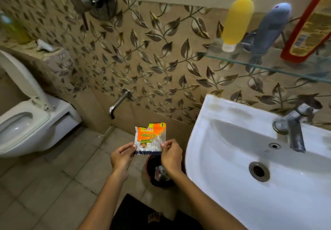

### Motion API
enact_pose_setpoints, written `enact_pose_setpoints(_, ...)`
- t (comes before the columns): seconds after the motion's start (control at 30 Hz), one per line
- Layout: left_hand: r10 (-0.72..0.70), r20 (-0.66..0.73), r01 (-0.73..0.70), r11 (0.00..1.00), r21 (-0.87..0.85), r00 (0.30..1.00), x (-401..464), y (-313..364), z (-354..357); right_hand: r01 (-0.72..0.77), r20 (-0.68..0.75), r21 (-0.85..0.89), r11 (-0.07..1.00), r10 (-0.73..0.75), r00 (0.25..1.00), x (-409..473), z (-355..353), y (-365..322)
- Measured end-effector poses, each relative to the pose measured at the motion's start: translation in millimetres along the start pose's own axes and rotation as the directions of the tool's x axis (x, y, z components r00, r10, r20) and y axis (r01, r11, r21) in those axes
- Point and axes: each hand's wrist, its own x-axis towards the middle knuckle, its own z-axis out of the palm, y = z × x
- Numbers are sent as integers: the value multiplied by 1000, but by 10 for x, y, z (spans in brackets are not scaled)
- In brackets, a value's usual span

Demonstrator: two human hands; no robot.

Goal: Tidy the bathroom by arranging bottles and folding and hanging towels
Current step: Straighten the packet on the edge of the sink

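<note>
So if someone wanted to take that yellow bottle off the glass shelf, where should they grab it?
Probably around its wide rounded body, coming from the front. The yellow bottle stands cap-down at the left end of the glass shelf, with open space on its left and a grey bottle on its right.

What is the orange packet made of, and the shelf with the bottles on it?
The orange packet looks like thin shiny plastic film: it crinkles and is partly see-through between the left hand and right hand. The shelf looks like clear glass, since the tiles show through it.
</note>
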Motion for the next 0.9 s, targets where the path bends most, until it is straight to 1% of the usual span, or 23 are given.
enact_pose_setpoints(0.1,-42,33,39,995,91,999,286,-99,-107,-144,-41,26,989,144,989,68,269,120)
enact_pose_setpoints(0.17,-82,62,71,985,158,995,514,-223,-124,-233,-52,15,972,234,971,183,439,244)
enact_pose_setpoints(0.27,-156,96,128,960,249,983,891,-512,-87,-342,-82,63,938,346,935,393,683,527)
enact_pose_setpoints(0.37,-215,136,157,924,348,967,1339,-990,5,-443,-96,109,890,453,886,696,972,985)
enact_pose_setpoints(0.43,-206,164,122,901,416,965,1582,-1331,86,-506,-95,120,854,517,850,890,1131,1353)
enact_pose_setpoints(0.5,-229,182,121,877,465,956,1842,-1763,194,-566,-108,58,822,569,815,1109,1291,1757)
enact_pose_setpoints(0.53,-255,194,137,869,475,947,1965,-1972,238,-590,-131,18,807,587,799,1217,1372,1961)
enact_pose_setpoints(0.6,-316,200,189,857,479,927,2167,-2333,299,-626,-174,11,780,618,767,1418,1495,2289)
enact_pose_setpoints(0.63,-336,192,206,847,490,922,2258,-2524,306,-628,-182,6,778,618,764,1509,1570,2438)
enact_pose_setpoints(0.7,-344,180,213,837,505,922,2421,-2861,290,-615,-192,-14,789,601,776,1662,1719,2715)
enact_pose_setpoints(0.77,-354,199,214,835,506,914,2559,-3096,253,-593,-201,-22,805,577,791,1782,1813,2920)
enact_pose_setpoints(0.9,-349,206,198,827,526,914,2802,-3364,158,-554,-177,-153,819,528,830,1928,1950,3241)
